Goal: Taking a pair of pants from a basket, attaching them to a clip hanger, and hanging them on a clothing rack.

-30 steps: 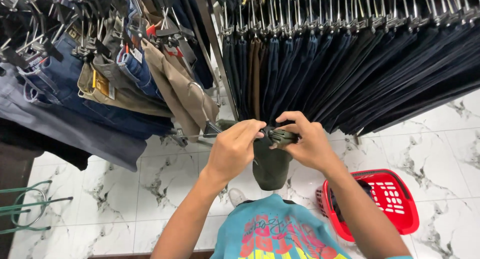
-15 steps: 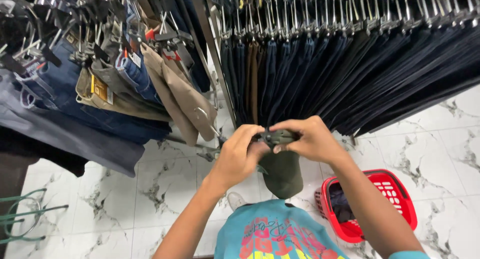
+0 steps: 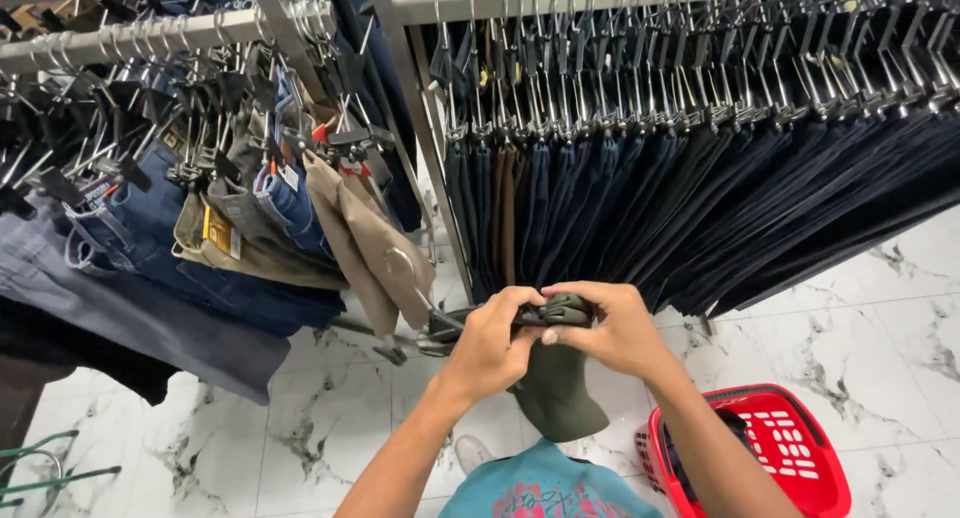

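Both the left hand and the right hand have fingers closed on the black clip hanger at the waistband of the folded olive-green cloth trousers, which hang chest-high so the clips bite squarely.

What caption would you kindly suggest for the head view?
Both hands, left hand and right hand, grip olive trousers on a clip hanger beside a red basket.
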